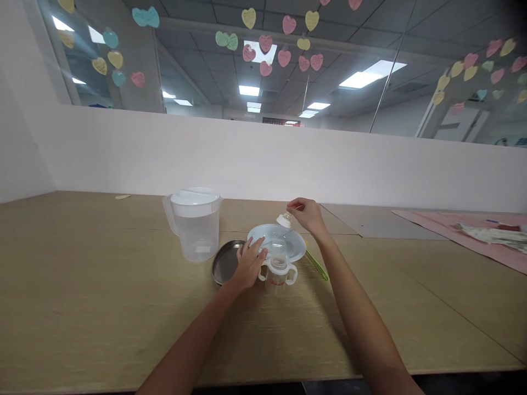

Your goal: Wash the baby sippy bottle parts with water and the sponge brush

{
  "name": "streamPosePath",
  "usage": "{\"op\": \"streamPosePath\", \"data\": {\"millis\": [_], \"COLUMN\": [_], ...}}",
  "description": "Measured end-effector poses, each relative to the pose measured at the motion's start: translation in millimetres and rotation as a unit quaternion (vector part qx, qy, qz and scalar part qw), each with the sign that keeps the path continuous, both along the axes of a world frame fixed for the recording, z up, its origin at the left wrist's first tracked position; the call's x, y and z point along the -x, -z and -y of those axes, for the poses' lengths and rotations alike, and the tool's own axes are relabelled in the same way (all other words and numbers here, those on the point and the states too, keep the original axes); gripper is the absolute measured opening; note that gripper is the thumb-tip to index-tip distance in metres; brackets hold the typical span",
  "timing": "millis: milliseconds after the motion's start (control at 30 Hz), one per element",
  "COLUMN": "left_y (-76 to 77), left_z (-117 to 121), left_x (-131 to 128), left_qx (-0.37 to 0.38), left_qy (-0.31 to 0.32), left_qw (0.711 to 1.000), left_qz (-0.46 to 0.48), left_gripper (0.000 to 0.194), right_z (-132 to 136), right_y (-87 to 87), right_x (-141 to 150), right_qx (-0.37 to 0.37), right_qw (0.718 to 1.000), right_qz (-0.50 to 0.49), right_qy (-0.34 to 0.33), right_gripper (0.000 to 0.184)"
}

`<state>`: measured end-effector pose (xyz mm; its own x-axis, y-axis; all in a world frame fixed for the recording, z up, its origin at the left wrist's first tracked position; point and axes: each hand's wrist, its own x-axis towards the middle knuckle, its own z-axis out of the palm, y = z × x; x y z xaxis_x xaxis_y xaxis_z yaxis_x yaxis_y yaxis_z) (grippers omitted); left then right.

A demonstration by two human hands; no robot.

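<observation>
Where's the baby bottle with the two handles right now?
In the head view, the two-handled baby bottle stands on the wooden table, just right of the person's left hand and at the near edge of the white plate.

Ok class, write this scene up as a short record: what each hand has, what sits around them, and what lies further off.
Left hand: open, fingers spread, next to a clear two-handled baby bottle
Right hand: pinching a white bottle collar in the air
Under the right hand: pale blue plate
Beside the left hand: steel dish
Also on the tabletop: lidded plastic pitcher, green-handled utensil
Further off: pink mat
Above: paper hearts
</observation>
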<state>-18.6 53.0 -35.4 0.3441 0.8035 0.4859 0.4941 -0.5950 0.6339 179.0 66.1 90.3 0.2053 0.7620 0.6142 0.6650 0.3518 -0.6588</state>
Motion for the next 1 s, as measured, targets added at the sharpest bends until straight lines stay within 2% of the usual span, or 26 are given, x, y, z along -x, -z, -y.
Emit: {"op": "streamPosePath", "data": {"millis": [167, 300, 367, 433, 600, 700, 867, 1000], "left_y": [-14.0, -26.7, -30.6, -32.4, -32.1, -32.4, -31.8, -26.3], "left_z": [11, 18, 21, 24, 28, 28, 26, 21], "left_x": [3, 3, 1, -2, -7, -7, -6, -8], "left_qx": [-0.070, -0.130, -0.134, -0.117, -0.042, -0.012, -0.062, -0.066], "left_qy": [-0.044, -0.055, -0.060, -0.062, -0.037, -0.033, 0.007, 0.023], "left_qw": [0.995, 0.987, 0.986, 0.988, 0.991, 0.982, 0.969, 0.962], "left_qz": [0.061, 0.075, 0.076, 0.080, 0.120, 0.183, 0.238, 0.263], "left_gripper": [0.041, 0.040, 0.042, 0.040, 0.029, 0.031, 0.031, 0.036], "right_z": [4, 17, 27, 37, 45, 41, 41, 48], "right_y": [-2.9, -7.2, -10.0, -12.5, -12.4, -7.2, 2.3, 4.3], "right_x": [3, 21, 35, 49, 65, 65, 71, 86], "right_qx": [0.011, 0.039, 0.053, 0.053, 0.040, 0.037, 0.112, 0.166], "right_qw": [0.999, 0.983, 0.966, 0.952, 0.939, 0.940, 0.921, 0.905], "right_qz": [0.010, 0.071, 0.109, 0.151, 0.222, 0.226, 0.284, 0.346], "right_qy": [-0.044, -0.164, -0.227, -0.259, -0.258, -0.253, -0.240, -0.182], "right_gripper": [0.015, 0.017, 0.016, 0.014, 0.010, 0.021, 0.041, 0.051]}}
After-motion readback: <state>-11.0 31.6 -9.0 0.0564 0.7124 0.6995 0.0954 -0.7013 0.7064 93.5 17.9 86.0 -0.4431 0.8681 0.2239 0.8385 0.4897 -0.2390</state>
